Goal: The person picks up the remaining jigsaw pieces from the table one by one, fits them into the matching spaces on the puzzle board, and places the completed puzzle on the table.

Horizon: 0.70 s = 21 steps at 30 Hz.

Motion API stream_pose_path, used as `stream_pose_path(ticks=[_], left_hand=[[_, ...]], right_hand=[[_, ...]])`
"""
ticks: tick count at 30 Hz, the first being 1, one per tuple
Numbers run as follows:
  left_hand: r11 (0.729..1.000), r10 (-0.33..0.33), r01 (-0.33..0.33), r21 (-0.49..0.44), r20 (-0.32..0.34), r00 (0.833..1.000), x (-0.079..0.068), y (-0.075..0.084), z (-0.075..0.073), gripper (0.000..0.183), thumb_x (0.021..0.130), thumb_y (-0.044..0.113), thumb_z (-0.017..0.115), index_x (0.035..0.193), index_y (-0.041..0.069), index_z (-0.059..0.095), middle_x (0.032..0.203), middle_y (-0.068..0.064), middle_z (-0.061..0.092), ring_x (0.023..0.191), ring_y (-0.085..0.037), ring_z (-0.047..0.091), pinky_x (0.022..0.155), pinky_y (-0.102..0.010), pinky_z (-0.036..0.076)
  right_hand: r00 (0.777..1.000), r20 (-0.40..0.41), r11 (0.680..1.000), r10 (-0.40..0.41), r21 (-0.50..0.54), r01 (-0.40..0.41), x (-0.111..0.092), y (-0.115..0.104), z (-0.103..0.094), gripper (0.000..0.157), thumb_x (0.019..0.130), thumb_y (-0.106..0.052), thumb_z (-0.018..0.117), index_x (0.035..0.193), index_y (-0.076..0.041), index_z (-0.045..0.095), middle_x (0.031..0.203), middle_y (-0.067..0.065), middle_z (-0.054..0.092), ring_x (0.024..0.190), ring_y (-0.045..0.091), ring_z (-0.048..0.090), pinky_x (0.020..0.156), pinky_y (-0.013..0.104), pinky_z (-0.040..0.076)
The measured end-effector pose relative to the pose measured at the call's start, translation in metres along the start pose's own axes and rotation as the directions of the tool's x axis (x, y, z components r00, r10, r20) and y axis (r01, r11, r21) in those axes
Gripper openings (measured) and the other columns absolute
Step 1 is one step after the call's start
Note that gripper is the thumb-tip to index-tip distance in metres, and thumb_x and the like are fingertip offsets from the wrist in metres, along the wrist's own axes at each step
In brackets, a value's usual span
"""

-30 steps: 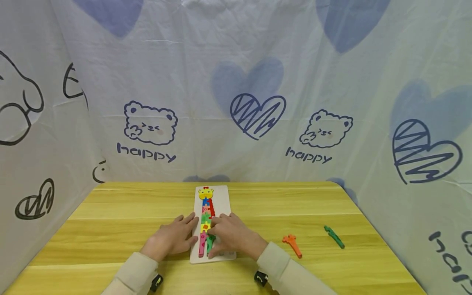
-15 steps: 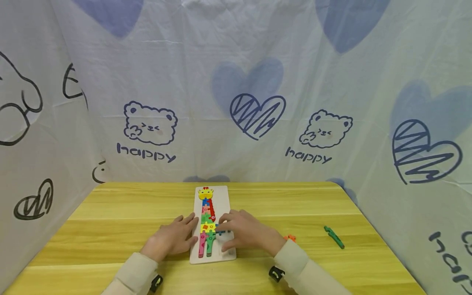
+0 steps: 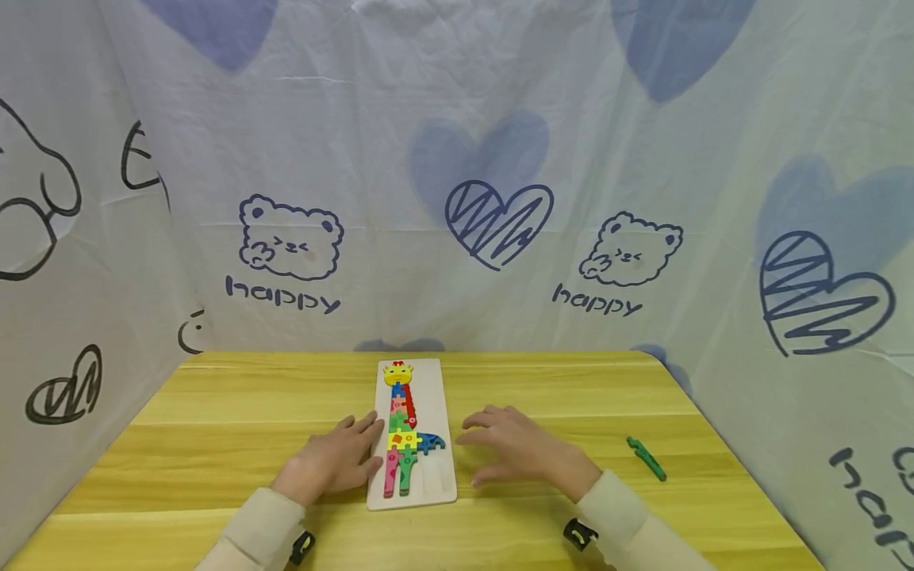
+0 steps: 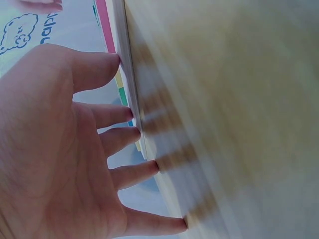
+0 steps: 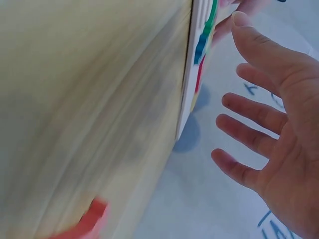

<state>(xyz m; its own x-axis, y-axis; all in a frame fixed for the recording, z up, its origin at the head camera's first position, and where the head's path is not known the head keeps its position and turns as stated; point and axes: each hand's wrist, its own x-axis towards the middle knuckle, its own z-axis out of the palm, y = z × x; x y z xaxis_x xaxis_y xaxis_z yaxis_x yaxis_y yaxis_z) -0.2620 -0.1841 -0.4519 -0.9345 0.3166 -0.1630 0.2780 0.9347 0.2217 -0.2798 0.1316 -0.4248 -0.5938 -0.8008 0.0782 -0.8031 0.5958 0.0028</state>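
A white puzzle board (image 3: 431,396) lies upright to me in the middle of the table, bearing a giraffe puzzle (image 3: 400,438) of colourful interlocking pieces. A blue piece (image 3: 431,442) juts right from its yellow body, above a bare patch of board. My left hand (image 3: 330,461) rests at the board's left edge, thumb and fingertips touching there in the left wrist view. Just right of the board, my right hand (image 3: 520,446) hovers with fingers spread and nothing in them. An orange-red piece (image 5: 89,223) shows low in the right wrist view; the right hand and forearm hide it from the head view.
A slim green puzzle piece (image 3: 647,458) lies on the wooden table (image 3: 214,444) to the far right. Behind the table hangs a white cloth (image 3: 400,277) printed with hearts and bears.
My right hand has left the puzzle and moved right, uncovering the green leg and the blue piece and covering the orange piece. The left hand stays put.
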Motion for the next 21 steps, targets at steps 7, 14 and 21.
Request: stream_pose_path(ticks=[7,14,21], left_hand=[[1.000,-0.003,0.003,0.000,0.001,1.000,0.001,0.000,0.000,0.065,0.103,0.040,0.057,0.159,0.012,0.041,0.168,-0.011,0.035,0.152,-0.047,0.035,0.103,-0.086,0.033],[1.000,-0.005,0.005,0.002,0.003,1.000,0.002,-0.001,0.000,0.066,0.103,0.041,0.057,0.160,0.012,0.040,0.169,-0.010,0.034,0.152,-0.047,0.034,0.103,-0.086,0.033],[1.000,-0.003,0.003,0.011,-0.003,1.000,0.002,-0.002,0.001,0.066,0.103,0.042,0.057,0.160,0.013,0.040,0.169,-0.010,0.034,0.152,-0.047,0.035,0.103,-0.086,0.033]], right_hand=[[0.998,-0.006,0.997,0.056,0.062,-0.056,-0.027,0.019,-0.001,0.061,0.083,-0.046,0.084,0.136,-0.021,0.069,0.146,0.008,0.061,0.131,0.028,0.057,0.107,0.053,0.050],[0.998,0.005,0.992,0.059,0.108,-0.059,-0.050,0.037,-0.001,0.063,0.083,-0.043,0.085,0.138,-0.019,0.067,0.143,0.010,0.062,0.130,0.031,0.057,0.104,0.057,0.050],[0.999,0.034,0.989,0.030,0.146,-0.035,-0.073,0.052,-0.002,0.063,0.085,-0.040,0.084,0.139,-0.013,0.065,0.140,0.013,0.063,0.126,0.033,0.057,0.101,0.059,0.049]])
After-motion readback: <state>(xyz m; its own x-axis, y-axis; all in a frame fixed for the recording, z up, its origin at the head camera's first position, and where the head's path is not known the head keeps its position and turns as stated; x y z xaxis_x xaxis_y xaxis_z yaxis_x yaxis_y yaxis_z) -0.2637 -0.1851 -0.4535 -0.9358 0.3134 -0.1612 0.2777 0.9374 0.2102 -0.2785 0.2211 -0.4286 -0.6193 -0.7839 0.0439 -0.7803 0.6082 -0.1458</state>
